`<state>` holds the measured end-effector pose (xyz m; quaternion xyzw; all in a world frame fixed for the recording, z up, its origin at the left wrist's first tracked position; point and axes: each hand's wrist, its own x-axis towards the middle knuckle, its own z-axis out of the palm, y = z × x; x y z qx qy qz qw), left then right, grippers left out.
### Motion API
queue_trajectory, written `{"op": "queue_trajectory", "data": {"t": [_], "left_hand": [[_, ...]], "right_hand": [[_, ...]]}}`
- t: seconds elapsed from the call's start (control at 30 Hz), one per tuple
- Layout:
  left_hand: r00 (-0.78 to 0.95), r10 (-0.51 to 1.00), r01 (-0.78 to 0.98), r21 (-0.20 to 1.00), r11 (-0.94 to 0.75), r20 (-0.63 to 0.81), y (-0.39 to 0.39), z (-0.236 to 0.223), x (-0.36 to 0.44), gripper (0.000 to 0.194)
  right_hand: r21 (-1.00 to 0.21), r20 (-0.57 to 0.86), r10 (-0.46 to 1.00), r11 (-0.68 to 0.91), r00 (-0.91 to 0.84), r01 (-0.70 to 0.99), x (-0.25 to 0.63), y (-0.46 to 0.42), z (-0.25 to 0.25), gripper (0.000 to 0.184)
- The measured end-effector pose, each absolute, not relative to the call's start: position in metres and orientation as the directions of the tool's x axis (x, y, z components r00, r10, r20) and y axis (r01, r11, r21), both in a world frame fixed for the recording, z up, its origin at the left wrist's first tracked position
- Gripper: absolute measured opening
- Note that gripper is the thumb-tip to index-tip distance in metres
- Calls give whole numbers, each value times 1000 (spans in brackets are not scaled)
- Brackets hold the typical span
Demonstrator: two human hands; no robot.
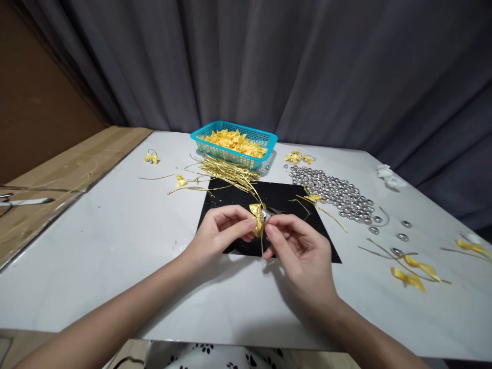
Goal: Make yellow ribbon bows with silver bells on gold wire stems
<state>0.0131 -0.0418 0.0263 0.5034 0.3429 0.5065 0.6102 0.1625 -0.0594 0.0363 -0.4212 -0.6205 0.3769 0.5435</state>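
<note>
My left hand (230, 225) pinches a yellow ribbon bow (257, 211) between thumb and fingers, above the black mat (323, 236). A small silver bell-like piece (265, 215) sits against the bow's right side, and my right hand (298, 243) grips it with thumb and forefinger. Gold wire runs up and down from the bow; its lower end hangs near my right fingertips. Exactly how wire, bow and silver piece are joined is hidden by my fingers. Behind my hands lies a bundle of gold wire ties (226, 169), partly on the mat.
A teal basket (234, 154) full of yellow bows stands at the back. Many silver pieces (334, 192) lie in a heap on the right. Loose bows with wires (409, 279) rest nearer, at right. Scissors (26, 202) lie on cardboard at far left.
</note>
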Motion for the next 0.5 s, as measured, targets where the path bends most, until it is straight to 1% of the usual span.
{"op": "queue_trajectory", "data": {"t": [0.07, 0.17, 0.27, 0.5], "left_hand": [[252, 962, -273, 961, -36, 108, -42, 27, 13, 10], [255, 960, -266, 963, -48, 118, -43, 28, 13, 12], [254, 961, -269, 962, -40, 111, -44, 29, 13, 13], [292, 954, -306, 952, 31, 63, -46, 30, 14, 13]], "right_hand": [[-917, 376, 925, 379, -49, 126, 162, -60, 34, 3], [-866, 462, 885, 463, -48, 187, 162, -60, 28, 6], [-822, 530, 846, 529, -59, 211, 162, -60, 26, 9], [-805, 559, 828, 555, -45, 208, 158, -64, 27, 9]]}}
